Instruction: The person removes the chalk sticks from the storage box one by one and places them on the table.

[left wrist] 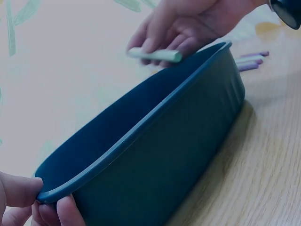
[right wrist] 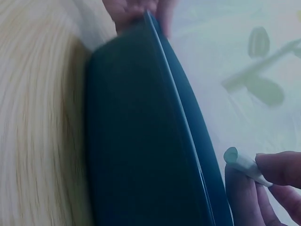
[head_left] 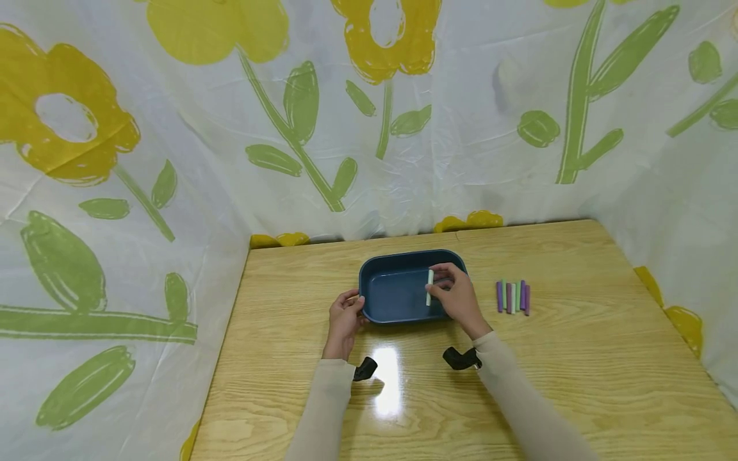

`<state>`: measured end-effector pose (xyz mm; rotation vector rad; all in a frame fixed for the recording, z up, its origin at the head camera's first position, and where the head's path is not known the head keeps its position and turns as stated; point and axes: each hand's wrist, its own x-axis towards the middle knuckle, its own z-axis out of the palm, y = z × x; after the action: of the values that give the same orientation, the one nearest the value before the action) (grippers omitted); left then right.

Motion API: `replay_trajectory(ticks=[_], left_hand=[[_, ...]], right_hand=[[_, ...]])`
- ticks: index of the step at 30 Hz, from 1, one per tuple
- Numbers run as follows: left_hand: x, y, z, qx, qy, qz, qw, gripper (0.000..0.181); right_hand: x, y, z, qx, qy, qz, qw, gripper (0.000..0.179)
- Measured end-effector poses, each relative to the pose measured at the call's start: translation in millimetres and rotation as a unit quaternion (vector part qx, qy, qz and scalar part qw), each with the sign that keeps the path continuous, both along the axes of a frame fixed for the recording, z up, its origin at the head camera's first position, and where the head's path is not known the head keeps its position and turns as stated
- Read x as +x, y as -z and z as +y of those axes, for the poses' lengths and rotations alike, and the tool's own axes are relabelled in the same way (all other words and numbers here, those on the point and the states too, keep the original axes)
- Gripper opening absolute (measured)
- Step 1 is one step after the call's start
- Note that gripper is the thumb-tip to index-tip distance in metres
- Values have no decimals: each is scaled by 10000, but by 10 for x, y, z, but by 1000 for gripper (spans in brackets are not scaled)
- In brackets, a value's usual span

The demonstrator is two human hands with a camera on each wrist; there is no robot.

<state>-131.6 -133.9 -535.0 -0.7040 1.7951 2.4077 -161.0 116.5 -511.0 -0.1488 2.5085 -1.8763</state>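
Note:
A dark blue rectangular tub (head_left: pixel 398 293) with rounded corners stands on the table. My left hand (head_left: pixel 344 320) pinches its left rim, thumb on the inside edge and fingers outside, as the left wrist view also shows at the tub's rim (left wrist: pixel 155 110). Over the right part of the tub, my right hand (head_left: pixel 458 298) holds a pale green chalk stick (head_left: pixel 429 287) between thumb and fingers. In the right wrist view the chalk stick (right wrist: pixel 244 165) is above the rim, one round end showing. The visible tub floor bears no chalk.
Right of the tub, several chalk sticks (head_left: pixel 513 297) in purple, pale green and white lie side by side on the wooden table (head_left: pixel 576 371). A flower-printed white sheet (head_left: pixel 461 147) hangs behind and along both sides. Black wrist mounts (head_left: pixel 459 358) sit near both cuffs.

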Motion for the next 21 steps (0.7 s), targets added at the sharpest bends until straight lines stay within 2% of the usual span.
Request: replay_trajectory(ticks=[4, 15, 21], left_hand=[[7, -7, -1, -12, 3, -7, 10000, 29], [-2, -6, -4, -63, 36, 0, 10000, 32], [1, -20, 5, -58, 42, 0, 10000, 29]], right_hand=[[2, -4, 230, -54, 176, -85, 9998, 39], [16, -7, 758, -440, 755, 1, 9962, 43], [36, 34, 1027, -246, 1016, 38, 9945, 45]])
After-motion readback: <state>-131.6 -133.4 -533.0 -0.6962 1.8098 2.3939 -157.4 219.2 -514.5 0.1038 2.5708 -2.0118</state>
